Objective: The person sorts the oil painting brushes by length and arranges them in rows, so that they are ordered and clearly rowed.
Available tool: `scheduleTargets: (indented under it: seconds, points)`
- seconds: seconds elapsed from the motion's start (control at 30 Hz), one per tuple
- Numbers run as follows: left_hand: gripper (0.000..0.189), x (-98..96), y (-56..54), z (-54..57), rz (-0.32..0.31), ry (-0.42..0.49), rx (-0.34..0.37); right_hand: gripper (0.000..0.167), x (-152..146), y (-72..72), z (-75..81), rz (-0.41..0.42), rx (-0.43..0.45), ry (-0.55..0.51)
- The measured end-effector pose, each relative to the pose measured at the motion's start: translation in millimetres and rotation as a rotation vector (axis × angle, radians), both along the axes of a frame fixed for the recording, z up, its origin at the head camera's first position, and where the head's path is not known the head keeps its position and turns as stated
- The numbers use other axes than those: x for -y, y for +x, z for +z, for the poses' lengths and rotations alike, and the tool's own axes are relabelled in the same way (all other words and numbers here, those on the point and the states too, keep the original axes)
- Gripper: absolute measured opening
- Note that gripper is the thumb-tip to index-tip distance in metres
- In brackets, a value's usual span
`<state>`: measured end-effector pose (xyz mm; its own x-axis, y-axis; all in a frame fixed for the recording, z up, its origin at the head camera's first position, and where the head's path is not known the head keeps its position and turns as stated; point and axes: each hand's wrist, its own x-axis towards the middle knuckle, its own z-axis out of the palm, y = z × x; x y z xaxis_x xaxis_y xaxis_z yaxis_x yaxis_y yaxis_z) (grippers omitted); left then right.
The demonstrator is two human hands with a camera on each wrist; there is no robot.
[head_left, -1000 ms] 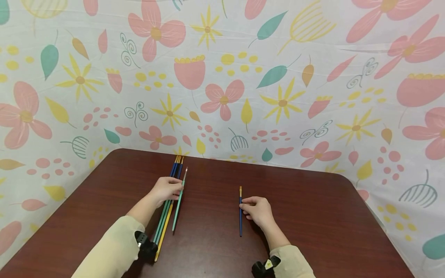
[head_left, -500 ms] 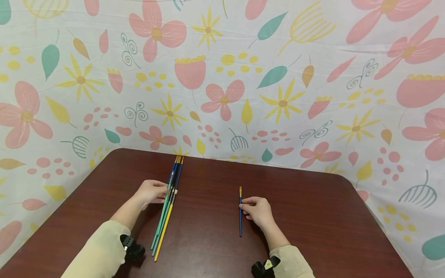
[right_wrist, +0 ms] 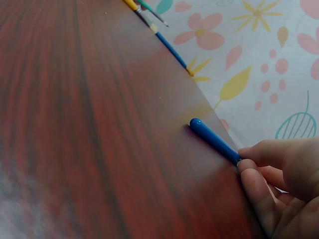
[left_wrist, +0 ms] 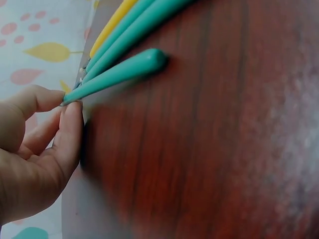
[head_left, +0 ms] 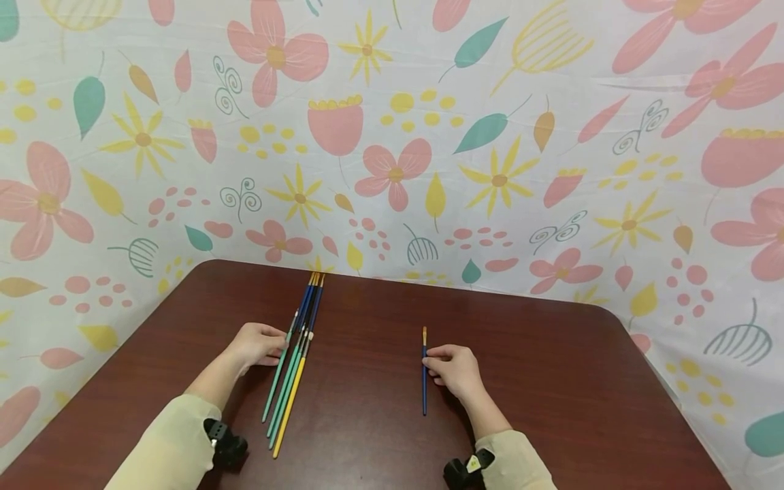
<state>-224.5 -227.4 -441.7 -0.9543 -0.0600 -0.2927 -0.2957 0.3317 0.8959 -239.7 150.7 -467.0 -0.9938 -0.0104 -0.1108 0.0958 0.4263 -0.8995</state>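
In the head view my left hand (head_left: pixel 257 346) pinches a green paintbrush (head_left: pixel 273 385) with a pale tip, just left of the other brushes. Its rounded handle end (left_wrist: pixel 149 62) points away from the fingers in the left wrist view. Two more green paintbrushes (head_left: pixel 286 397) and a yellow paintbrush (head_left: pixel 290 407) lie close beside it, side by side. Above them lie several blue paintbrushes (head_left: pixel 315 303), tips towards the wall. Over on the right, my right hand (head_left: pixel 456 369) pinches a single blue paintbrush (head_left: pixel 424 396) between thumb and fingers; its bristles point to the far edge.
A dark reddish-brown wooden table (head_left: pixel 539 381) with rounded far corners carries everything. Right behind it hangs a white cloth (head_left: pixel 380 218) printed with flowers and leaves. Both wrists wear small black cameras (head_left: pixel 226 442).
My left hand has carried the green paintbrush leftward, across the other brushes, from their right side to their left. The right hand and its blue paintbrush have stayed in place.
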Motion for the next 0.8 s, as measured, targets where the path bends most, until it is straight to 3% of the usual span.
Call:
scheduleTargets:
  seconds: [0.5, 0.8]
  points:
    - [0.027, -11.8, 12.0, 2.5, 0.052, -0.076, -0.009, 0.019, -1.6, 0.1, -0.9, -0.002, -0.003, -0.004]
    - [0.022, -14.2, 13.7, 3.6, 0.045, -0.121, -0.031, 0.019, -1.8, -1.2, -1.2, 0.003, 0.006, -0.004]
